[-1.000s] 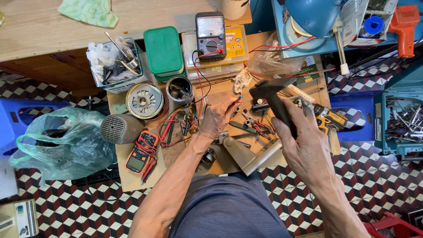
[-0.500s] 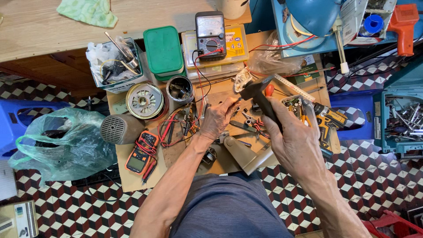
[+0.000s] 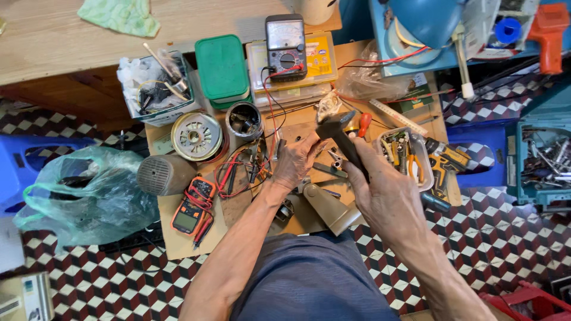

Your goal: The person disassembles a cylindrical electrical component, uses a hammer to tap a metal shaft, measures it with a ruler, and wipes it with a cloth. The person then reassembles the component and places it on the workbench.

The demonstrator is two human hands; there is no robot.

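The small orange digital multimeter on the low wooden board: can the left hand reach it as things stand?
Probably yes. The orange multimeter lies uncovered beside the left forearm, with only loose red test leads between. The left hand rests on small parts and holds nothing large.

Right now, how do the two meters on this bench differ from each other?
The black meter has a pale dial face with a needle scale; the orange meter has a flat grey screen. The black meter sits on a yellow case at the far edge; the orange meter lies on the board on the left side, tilted. Both have red and black leads.
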